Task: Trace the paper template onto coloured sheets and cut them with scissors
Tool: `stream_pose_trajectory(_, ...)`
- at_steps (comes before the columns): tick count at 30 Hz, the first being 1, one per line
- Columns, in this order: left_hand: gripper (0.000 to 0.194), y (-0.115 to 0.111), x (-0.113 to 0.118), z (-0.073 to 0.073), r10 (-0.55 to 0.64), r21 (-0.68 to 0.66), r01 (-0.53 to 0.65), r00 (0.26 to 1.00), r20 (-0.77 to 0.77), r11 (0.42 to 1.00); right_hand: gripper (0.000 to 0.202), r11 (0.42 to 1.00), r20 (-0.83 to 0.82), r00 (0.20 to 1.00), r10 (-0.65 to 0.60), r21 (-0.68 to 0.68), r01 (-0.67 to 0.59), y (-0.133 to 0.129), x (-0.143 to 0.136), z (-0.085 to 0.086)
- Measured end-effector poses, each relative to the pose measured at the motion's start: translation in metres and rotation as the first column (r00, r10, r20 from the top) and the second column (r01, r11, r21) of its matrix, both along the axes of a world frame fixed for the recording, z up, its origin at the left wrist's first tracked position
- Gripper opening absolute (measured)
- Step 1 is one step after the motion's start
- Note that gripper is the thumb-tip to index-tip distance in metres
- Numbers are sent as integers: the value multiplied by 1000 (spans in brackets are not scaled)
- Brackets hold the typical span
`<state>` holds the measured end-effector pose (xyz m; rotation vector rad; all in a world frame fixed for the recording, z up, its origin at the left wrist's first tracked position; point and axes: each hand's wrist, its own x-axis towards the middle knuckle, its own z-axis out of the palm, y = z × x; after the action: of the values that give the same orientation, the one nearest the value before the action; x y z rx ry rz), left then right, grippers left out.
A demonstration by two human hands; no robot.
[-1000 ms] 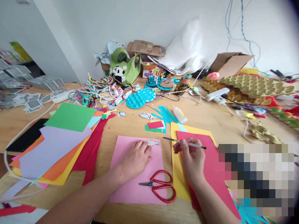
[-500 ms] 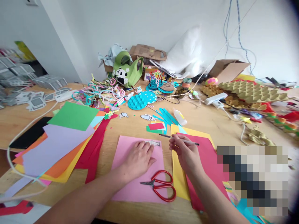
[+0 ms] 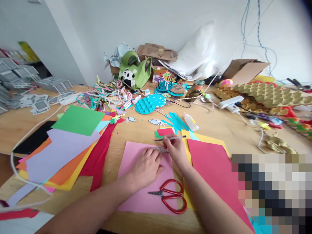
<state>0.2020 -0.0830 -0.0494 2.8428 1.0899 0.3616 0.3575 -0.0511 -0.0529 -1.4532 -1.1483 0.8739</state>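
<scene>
- Left hand [image 3: 148, 165], mine: laid open, palm down, on the pink sheet, fingertips at the left end of a fish cut-out; gripping nothing that shows.
- Right hand [image 3: 175, 148], mine: closed around a pen [image 3: 179, 137], its dark point turned left; fingers beside the right end of the cut-out, contact uncertain.
- Fish cut-out [image 3: 159, 149], one: pale, near the far edge of the pink sheet, between my two hands, partly covered by fingers.
- Pink sheet [image 3: 136, 201], one: on the table [image 3: 110, 162] before me, its visible edges straight.
- Scissors [image 3: 160, 193], one pair, red handles: lying across the near right part of the pink sheet, blades pointing left, in neither hand.
- Finished pieces, two: a left fish cut-out [image 3: 131, 120] and a right fish cut-out [image 3: 156, 122], well apart on the table beyond the pink sheet, both already cut to shape.
- State of work, my judgement: the third fish is cut out and placed on the pink; I see no pen line around it and no cut in the pink, so any marking or cutting there looks undone. Under my hands I cannot tell.
- Stock, right: red sheet [image 3: 214, 175] over a yellow sheet [image 3: 209, 137].
- Stock, left: green sheet [image 3: 78, 120] topping a fanned pile with a lilac sheet [image 3: 65, 149].
- Glue bottle [image 3: 191, 121], one: lying on the far side, beside blue strips [image 3: 179, 122].
</scene>
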Motion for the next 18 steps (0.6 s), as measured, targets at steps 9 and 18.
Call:
stream_pose_trajectory(9,38,-4,4,-5,44,28,-44,999,10,999,25,1000,224,975,-7,2,6,0,-1,-7)
stream_pose_trajectory(18,30,-3,5,-9,60,-3,-60,998,25,998,25,996,314,945,91,-14,-92,0,-4,-10)
